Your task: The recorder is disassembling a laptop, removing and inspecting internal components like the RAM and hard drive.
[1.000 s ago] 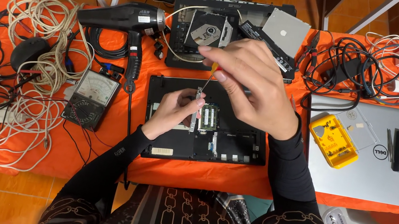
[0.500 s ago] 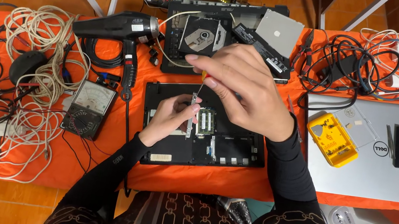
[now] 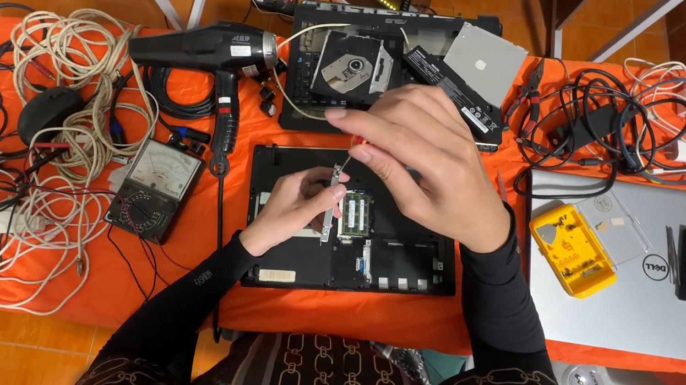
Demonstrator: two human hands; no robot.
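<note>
The right hand [image 3: 431, 165] pinched a thin red-handled screwdriver [image 3: 350, 149] best kept upright, while the left hand [image 3: 295, 212] gripped a narrow metal bracket [image 3: 329, 209] at the opened black laptop base's [image 3: 348, 272] ten o'clock.

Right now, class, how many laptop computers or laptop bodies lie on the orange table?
3: an opened black laptop base under the hands, another black stripped laptop behind it, a closed silver laptop on the right. Cables may hide more.

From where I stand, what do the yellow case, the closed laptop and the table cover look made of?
Yellow case: probably moulded plastic, with a glossy, even colour and rounded edges. Laptop: its lid looks like brushed metal or metal-look plastic, being matt silver with a soft sheen; I cannot tell which. Cover: orange fabric, judging by its dull surface, its soft folds and the way it drapes over the table edge.
</note>
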